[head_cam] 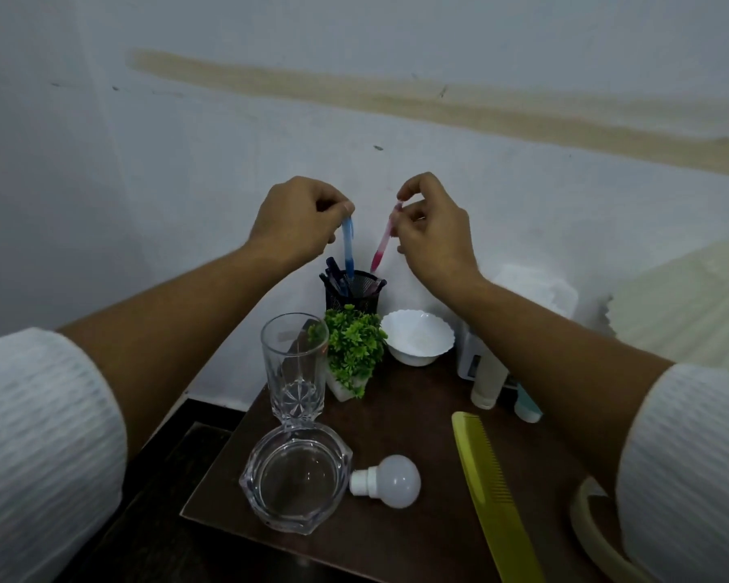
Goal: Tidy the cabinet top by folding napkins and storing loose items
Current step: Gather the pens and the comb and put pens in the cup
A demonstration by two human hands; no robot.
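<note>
My left hand (299, 218) pinches the top of a blue pen (348, 248). My right hand (432, 225) pinches the top of a pink pen (383, 244). Both pens hang nearly upright, with their lower tips at the mouth of a black mesh pen holder (353, 294) at the back of the dark wooden cabinet top (417, 414). Several dark pens stand in the holder. No napkin is in view.
In front of the holder stand a small green plant (354, 345), a tall glass (294, 368), a white bowl (417, 336) and a clear glass dish (296, 481). A white bulb (390, 481), a yellow comb (491, 494) and white tubes (487, 380) lie further right.
</note>
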